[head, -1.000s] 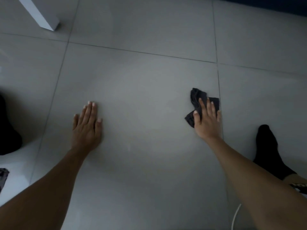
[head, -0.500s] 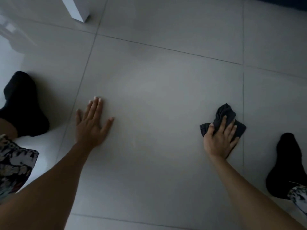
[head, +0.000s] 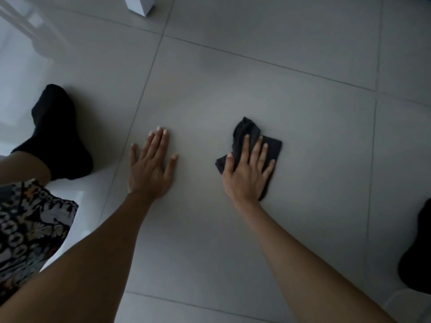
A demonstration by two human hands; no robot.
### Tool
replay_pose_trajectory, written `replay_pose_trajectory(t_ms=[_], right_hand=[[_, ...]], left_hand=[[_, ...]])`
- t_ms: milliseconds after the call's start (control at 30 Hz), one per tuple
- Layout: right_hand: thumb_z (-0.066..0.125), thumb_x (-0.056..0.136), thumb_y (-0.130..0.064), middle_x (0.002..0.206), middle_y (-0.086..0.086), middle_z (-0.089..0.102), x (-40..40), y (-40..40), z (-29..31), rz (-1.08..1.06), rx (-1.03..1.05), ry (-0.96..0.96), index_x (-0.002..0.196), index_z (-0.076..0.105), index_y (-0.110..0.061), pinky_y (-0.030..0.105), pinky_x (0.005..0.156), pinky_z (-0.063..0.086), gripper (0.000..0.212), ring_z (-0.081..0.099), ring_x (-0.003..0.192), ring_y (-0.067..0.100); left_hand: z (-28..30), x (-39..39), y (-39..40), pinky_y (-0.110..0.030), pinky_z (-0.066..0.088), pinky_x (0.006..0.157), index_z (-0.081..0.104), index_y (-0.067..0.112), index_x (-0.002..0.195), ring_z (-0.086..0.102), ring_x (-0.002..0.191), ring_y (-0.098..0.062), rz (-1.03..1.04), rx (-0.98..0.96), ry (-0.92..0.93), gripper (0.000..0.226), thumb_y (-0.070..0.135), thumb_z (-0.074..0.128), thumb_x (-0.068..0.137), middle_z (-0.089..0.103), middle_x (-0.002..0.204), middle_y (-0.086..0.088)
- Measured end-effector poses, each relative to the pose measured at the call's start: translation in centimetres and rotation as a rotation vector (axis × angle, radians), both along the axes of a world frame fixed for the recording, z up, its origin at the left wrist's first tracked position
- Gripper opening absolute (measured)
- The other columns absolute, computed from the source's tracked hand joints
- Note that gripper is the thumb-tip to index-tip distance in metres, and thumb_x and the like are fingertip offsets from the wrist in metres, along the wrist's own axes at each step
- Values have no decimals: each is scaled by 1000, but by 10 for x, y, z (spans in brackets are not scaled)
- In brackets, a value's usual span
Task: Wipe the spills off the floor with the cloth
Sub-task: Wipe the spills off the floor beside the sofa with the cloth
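The right hand (head: pixel 247 173) lies flat on the cloth (head: pixel 270 148), fingers spread and pressing it down on the floor (head: pixel 303 113); this grip is not closed around the fabric, only laid on top. The cloth is dark, crumpled and folded over itself, in the middle of a large grey tile, and part of it shows beyond the fingertips and beside the thumb. It looks soft, light and limp, so it will probably bunch up and slide out if only one corner is pushed. A broad palm over its middle seems the best hold. The left hand (head: pixel 150 169) is open too, flat on the bare tile just beside, holding nothing, probably as support. No spill can be seen clearly on the glossy floor. A foot in a black sock (head: pixel 56 136) rests further to the left.
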State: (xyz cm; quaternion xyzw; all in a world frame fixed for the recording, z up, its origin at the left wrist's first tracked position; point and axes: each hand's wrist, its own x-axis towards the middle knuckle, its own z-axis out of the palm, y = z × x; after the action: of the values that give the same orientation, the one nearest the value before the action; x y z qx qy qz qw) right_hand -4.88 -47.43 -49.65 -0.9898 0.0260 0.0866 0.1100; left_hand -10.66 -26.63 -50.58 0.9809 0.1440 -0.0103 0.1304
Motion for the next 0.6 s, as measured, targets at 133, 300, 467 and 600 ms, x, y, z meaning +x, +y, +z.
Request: replay_pose_trajectory(t_ms=[133,300,467,600], right_hand=[[31,94,-51,160,7,21,-5,39,-1,136,36,-56,152,25,-24,51,116,4,64,18,148,25],[31,95,-50,159,5,24,-19,43,-3,419,40,-58,152,26,-25,49,117,8,62,21,147,23],[27,96,-49,162,1,15,-23,-7,2,581,46,-29,153,21,-27,43,118,5,61,14,149,17],[26,96,-48,161,0,19,-23,-58,3,477,0,-26,153,22,-28,41,118,7,60,18,148,16]], left_hand=[[0,2,-4,-44,8,117,17,24,152,14,146,-11,-13,-4,-6,59,42,29,98,17,159,5],[-2,2,-1,-45,4,118,13,22,152,8,146,-9,-15,-6,26,57,41,21,99,12,160,5],[-1,1,-4,-46,1,118,9,20,153,4,147,-11,-18,-32,67,60,43,15,97,9,160,2],[2,-21,-24,-45,4,117,16,18,152,13,147,-16,-16,-47,56,62,43,21,95,15,159,-1]])
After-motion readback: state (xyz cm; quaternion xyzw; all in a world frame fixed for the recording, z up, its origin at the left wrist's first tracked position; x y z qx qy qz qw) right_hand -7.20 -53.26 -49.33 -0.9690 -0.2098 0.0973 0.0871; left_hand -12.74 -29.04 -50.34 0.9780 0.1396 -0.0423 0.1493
